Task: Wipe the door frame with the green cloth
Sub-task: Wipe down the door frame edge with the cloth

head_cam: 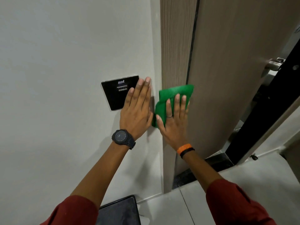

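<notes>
A folded green cloth [177, 93] lies flat against the wood-grain door frame [176, 43], a vertical strip between the white wall and the door. My right hand [173, 117] presses on the cloth with its fingers spread, palm on the frame. My left hand [136, 109] rests flat on the white wall just left of the frame, fingers together and pointing up, partly covering a black wall panel [116, 93]. It holds nothing.
The wood-look door [235, 70] stands right of the frame, with a metal lever handle [274, 64] at the far right. A dark threshold [217, 161] and pale floor tiles lie below. A dark mat [120, 211] lies at my feet.
</notes>
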